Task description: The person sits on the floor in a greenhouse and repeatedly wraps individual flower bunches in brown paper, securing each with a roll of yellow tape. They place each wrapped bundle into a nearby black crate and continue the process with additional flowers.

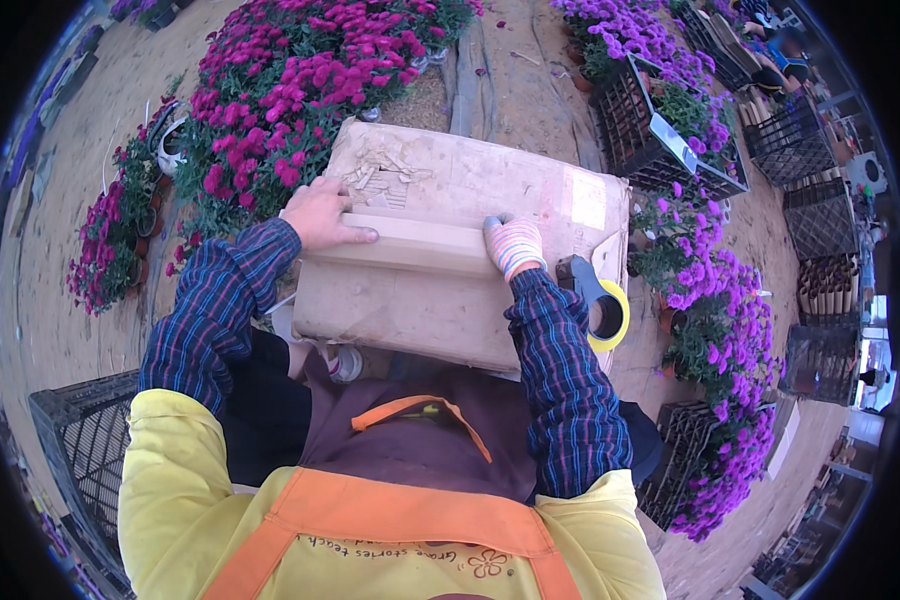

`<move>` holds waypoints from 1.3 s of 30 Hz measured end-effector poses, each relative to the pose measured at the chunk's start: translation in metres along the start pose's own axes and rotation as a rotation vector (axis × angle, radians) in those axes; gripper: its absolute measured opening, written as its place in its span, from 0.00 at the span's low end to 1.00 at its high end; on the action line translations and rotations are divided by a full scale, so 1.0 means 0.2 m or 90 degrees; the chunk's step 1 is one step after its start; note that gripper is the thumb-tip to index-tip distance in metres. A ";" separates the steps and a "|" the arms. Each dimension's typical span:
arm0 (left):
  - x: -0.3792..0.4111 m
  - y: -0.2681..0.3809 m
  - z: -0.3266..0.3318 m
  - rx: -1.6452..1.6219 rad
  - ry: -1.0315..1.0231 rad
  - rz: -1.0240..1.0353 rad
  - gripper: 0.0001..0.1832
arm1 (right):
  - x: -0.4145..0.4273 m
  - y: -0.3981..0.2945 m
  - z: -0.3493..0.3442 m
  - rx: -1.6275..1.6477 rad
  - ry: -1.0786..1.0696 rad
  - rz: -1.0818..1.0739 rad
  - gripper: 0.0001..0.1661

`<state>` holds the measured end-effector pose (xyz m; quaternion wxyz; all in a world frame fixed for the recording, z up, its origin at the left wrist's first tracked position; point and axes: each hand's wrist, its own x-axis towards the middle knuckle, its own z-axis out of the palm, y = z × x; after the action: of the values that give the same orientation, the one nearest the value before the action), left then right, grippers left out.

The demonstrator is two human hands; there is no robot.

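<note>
A long, narrow cardboard carton (427, 244) lies across the top of a large worn cardboard box (450, 172) in front of me. My left hand (322, 214) is bare and grips the carton's left end, with the thumb stretched along its upper side. On the right end, my right hand (516, 241) wears a striped knit glove and has its fingers curled over the carton. Beside my right forearm, a tape dispenser (581, 277) with a yellow-edged roll of tape (615, 322) lies at the box's right side. The large box has torn, peeled paper near its far left corner.
Magenta chrysanthemums (285, 97) crowd the far left, close to the box. Potted purple chrysanthemums (727, 315) line the right. A black plastic crate (622, 112) holds more pots, and another crate (90, 442) stands at my left. Another person (787, 60) is at the upper right.
</note>
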<state>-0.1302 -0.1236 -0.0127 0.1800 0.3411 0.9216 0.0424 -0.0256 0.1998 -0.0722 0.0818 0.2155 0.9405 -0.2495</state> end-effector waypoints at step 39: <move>-0.20 0.97 0.50 0.105 0.241 0.129 0.41 | -1.16 -0.01 -0.32 0.720 0.140 -0.085 0.34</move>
<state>0.0528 -0.0045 -0.0539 -0.0298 0.4314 0.9004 0.0484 0.1776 0.1472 0.0441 -0.1606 0.1903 0.6754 -0.6942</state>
